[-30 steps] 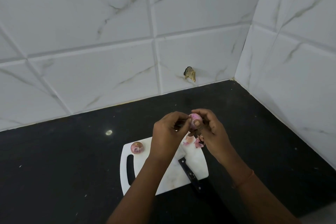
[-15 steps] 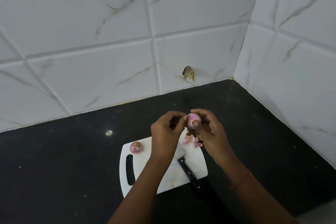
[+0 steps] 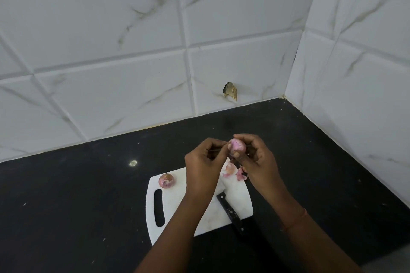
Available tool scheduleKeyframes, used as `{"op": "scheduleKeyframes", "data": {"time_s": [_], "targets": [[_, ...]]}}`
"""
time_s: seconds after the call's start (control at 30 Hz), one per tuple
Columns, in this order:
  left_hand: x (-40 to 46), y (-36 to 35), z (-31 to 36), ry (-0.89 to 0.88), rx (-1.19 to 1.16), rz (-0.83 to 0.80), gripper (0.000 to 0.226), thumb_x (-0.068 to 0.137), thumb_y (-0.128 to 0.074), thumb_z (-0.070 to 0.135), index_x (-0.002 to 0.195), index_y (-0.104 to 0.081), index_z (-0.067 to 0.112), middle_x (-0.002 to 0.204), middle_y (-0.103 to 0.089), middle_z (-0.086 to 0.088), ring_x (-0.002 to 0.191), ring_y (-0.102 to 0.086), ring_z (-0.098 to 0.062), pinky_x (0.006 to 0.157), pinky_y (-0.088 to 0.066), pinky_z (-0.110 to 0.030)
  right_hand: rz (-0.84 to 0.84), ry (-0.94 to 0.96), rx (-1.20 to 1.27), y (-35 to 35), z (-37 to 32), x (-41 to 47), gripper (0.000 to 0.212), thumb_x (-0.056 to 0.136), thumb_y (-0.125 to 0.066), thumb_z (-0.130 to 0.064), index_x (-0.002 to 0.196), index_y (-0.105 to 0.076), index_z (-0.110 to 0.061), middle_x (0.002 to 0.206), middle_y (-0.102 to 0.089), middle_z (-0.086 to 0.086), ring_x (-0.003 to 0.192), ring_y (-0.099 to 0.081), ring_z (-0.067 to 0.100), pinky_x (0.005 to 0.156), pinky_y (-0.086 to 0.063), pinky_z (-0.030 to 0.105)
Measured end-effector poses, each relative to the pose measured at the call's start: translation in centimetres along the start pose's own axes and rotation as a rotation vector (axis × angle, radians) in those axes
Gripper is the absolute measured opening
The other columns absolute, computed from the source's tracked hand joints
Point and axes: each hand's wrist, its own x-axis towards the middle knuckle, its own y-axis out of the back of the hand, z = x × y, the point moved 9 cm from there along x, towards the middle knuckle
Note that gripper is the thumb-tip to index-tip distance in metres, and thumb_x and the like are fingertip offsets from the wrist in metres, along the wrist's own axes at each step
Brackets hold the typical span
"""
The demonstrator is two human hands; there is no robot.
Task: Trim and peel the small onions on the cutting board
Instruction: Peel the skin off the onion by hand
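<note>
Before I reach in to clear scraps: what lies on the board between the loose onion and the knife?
In the head view, the left forearm crosses above bare cutting board between the onion and the knife.

The light is soft and even. A small bright spot (image 3: 133, 163) shines on the dark desk (image 3: 66, 206). The wall tiles (image 3: 111, 29) look bent near the picture's edges. Nothing looks blurry.

A black counter (image 3: 66, 217) meets white marbled tiles (image 3: 111, 29); a broken hole (image 3: 230, 91) in the back wall near the corner, a pale spot (image 3: 133, 163) left
</note>
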Motion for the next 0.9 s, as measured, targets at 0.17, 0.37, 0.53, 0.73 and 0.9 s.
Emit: {"op": "scheduleKeyframes", "data": {"time_s": [0.17, 0.37, 0.53, 0.73, 0.9], "targets": [[0.3, 0.2, -0.4, 0.045, -0.012, 0.016, 0.004, 0.088, -0.073, 0.010, 0.092, -0.072, 0.013, 0.081, -0.073, 0.005, 0.075, -0.072, -0.015, 0.070, -0.062, -0.039, -0.012, -0.062, 0.074, 0.0, 0.7, 0.0, 0.029, 0.087, -0.065, -0.011, 0.116, -0.061, -0.015, 0.112, -0.067, 0.002, 0.095, -0.070, 0.011, 0.072, -0.055, 0.017], [0.8, 0.6, -0.9, 0.095, -0.042, 0.011, 0.001, 0.090, -0.071, 0.010, 0.091, -0.072, 0.011, 0.080, -0.073, 0.001, 0.074, -0.073, -0.017, 0.068, -0.062, -0.035, 0.016, -0.140, 0.243, 0.2, 1.5, -0.3, 0.034, 0.088, -0.063, -0.017, 0.121, -0.059, -0.010, 0.114, -0.069, 0.010, 0.100, -0.070, 0.026, 0.078, -0.058, 0.029], [0.9, -0.1, -1.1, 0.098, -0.027, -0.058, 0.016, 0.099, -0.058, 0.013, 0.101, -0.074, 0.012, 0.088, -0.075, 0.002, 0.081, -0.073, -0.010, 0.068, -0.059, -0.023, 0.048, -0.131, 0.214, 0.8, 1.6, -0.2, 0.030, 0.087, -0.067, -0.011, 0.117, -0.063, -0.014, 0.113, -0.069, 0.006, 0.105, -0.068, 0.024, 0.084, -0.058, 0.035], [0.8, -1.2, -0.3, 0.044, 0.002, -0.146, 0.019, 0.094, -0.067, 0.023, 0.110, -0.076, 0.017, 0.098, -0.077, 0.007, 0.091, -0.072, -0.005, 0.082, -0.059, -0.025, 0.030, -0.061, 0.075, 0.8, 0.7, -0.2, 0.034, 0.088, -0.066, -0.003, 0.118, -0.064, -0.018, 0.114, -0.070, -0.004, 0.104, -0.067, 0.005, 0.079, -0.053, 0.014], [0.9, -1.3, -0.7, 0.061, -0.021, -0.162, 0.021, 0.091, -0.070, 0.015, 0.111, -0.076, 0.017, 0.099, -0.077, 0.006, 0.092, -0.073, -0.011, 0.086, -0.060, -0.036, -0.013, 0.023, -0.093, 0.8, -0.1, -0.1, 0.034, 0.090, -0.064, -0.008, 0.120, -0.064, -0.024, 0.119, -0.065, -0.002, 0.107, -0.063, 0.001, 0.080, -0.052, 0.013]]}}
